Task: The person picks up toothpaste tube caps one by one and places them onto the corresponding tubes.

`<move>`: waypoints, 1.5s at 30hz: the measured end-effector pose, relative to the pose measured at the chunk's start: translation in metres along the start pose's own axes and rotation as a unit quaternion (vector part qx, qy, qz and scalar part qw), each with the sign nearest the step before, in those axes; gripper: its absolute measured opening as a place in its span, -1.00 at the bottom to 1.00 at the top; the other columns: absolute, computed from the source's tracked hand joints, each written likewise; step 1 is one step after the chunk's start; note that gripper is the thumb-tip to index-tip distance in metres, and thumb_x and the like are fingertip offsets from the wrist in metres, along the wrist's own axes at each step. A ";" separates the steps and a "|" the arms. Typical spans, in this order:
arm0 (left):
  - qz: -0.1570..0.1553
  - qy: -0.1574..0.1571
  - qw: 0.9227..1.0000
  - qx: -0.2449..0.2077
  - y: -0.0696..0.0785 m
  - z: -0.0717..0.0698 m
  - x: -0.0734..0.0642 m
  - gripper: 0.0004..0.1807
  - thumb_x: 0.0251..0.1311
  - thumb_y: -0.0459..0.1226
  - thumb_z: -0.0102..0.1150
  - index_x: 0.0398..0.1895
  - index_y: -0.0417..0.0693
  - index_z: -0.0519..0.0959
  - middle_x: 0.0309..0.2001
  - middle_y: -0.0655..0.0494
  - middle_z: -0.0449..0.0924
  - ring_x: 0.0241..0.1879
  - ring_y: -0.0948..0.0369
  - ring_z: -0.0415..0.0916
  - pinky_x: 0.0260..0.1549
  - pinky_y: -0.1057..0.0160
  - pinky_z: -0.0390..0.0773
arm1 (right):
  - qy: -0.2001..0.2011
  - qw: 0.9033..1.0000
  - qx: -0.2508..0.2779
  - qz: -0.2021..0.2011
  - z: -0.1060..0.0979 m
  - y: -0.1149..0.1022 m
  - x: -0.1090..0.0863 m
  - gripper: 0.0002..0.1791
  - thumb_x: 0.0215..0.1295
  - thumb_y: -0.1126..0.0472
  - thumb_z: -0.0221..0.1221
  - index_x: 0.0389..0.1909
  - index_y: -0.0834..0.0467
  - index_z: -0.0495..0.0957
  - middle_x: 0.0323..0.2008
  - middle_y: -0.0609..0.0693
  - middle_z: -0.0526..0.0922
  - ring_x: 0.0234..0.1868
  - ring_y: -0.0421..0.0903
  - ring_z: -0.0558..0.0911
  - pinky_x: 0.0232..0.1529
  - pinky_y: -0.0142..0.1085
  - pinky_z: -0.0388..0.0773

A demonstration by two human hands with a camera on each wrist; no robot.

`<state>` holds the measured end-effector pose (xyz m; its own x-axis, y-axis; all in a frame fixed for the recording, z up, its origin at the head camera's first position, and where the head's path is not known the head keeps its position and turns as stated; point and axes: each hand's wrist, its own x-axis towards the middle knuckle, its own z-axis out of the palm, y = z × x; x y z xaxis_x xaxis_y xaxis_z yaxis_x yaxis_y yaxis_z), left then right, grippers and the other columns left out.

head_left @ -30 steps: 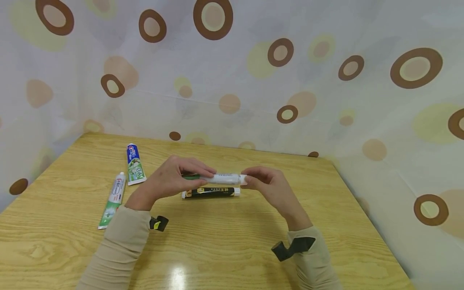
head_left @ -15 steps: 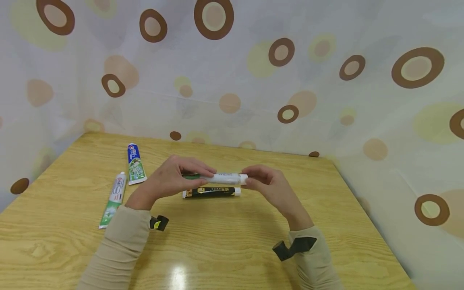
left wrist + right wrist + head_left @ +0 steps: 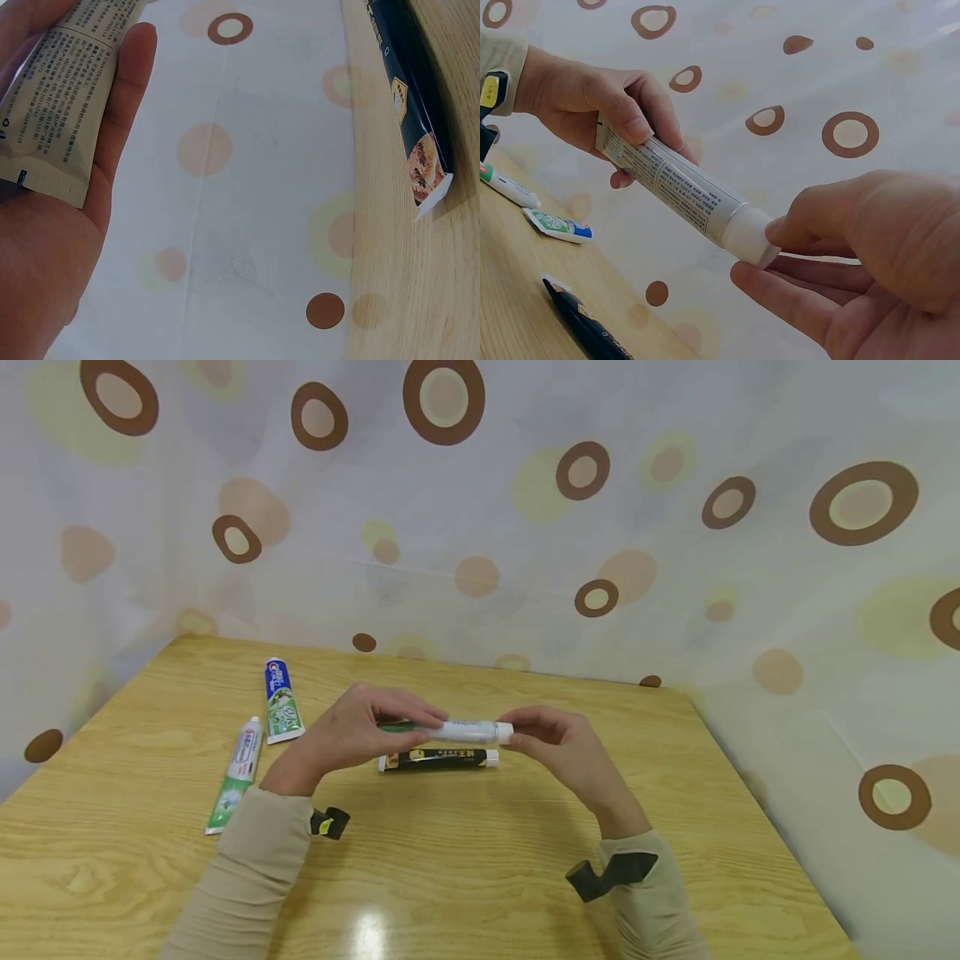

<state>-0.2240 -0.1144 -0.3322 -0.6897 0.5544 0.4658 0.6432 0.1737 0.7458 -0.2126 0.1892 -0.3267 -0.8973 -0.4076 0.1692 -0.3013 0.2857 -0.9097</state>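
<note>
Above the table, my left hand [image 3: 348, 727] grips a white and green toothpaste tube [image 3: 468, 732] by its flat tail end, thumb on one face and fingers on the other. The tube lies level in the head view, its white cap [image 3: 748, 236] pointing right. Thumb and fingertips of my right hand [image 3: 566, 752] pinch that cap. The cap sits on the tube's end, and small dark print on the tube [image 3: 64, 90] faces the left wrist camera. Just below the held tube in the head view, a black toothpaste tube [image 3: 442, 759] lies on the table.
A blue and green toothpaste tube [image 3: 283, 702] and a white and green one [image 3: 236, 777] lie on the left of the wooden table [image 3: 450, 877]. Behind the table rises a pale sheet [image 3: 465, 527] with brown rings. Each wrist wears a black camera mount [image 3: 611, 874].
Both hands and the tube stay almost in place. Slightly more of the white cap shows beside my right fingertips than a second ago.
</note>
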 end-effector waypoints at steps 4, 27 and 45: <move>0.003 0.000 1.000 0.002 -0.001 0.001 0.001 -0.79 0.17 -0.33 0.38 -0.11 0.04 0.78 0.00 0.15 0.74 0.00 0.24 0.66 -0.13 0.28 0.65 | -0.006 1.000 0.004 -0.001 0.000 -0.001 -0.001 -0.68 0.39 0.20 0.21 0.11 0.18 0.60 0.10 0.15 0.64 0.01 -0.11 0.68 0.03 -0.29 0.62; 0.010 -0.005 1.000 -0.003 -0.001 0.003 0.001 -0.78 0.18 -0.35 0.37 -0.11 0.02 0.77 0.00 0.12 0.74 -0.02 0.24 0.66 -0.17 0.28 0.64 | 0.001 1.000 0.007 0.002 0.001 -0.002 -0.003 -0.70 0.41 0.21 0.19 0.10 0.18 0.61 0.10 0.12 0.63 0.02 -0.09 0.67 0.04 -0.30 0.61; 0.001 -0.001 1.000 -0.003 0.001 0.002 -0.001 -0.78 0.18 -0.35 0.37 -0.10 0.03 0.77 0.00 0.14 0.74 0.00 0.25 0.66 -0.15 0.28 0.64 | -0.037 0.999 0.030 -0.008 0.003 -0.003 0.000 -0.65 0.41 0.28 0.18 0.16 0.28 0.55 0.11 0.23 0.61 -0.01 -0.08 0.69 0.05 -0.24 0.63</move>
<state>-0.2221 -0.1135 -0.3330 -0.6873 0.5565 0.4669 0.6428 0.1665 0.7477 -0.2106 0.1863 -0.3254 -0.8654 -0.4758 0.1570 -0.2932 0.2268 -0.9288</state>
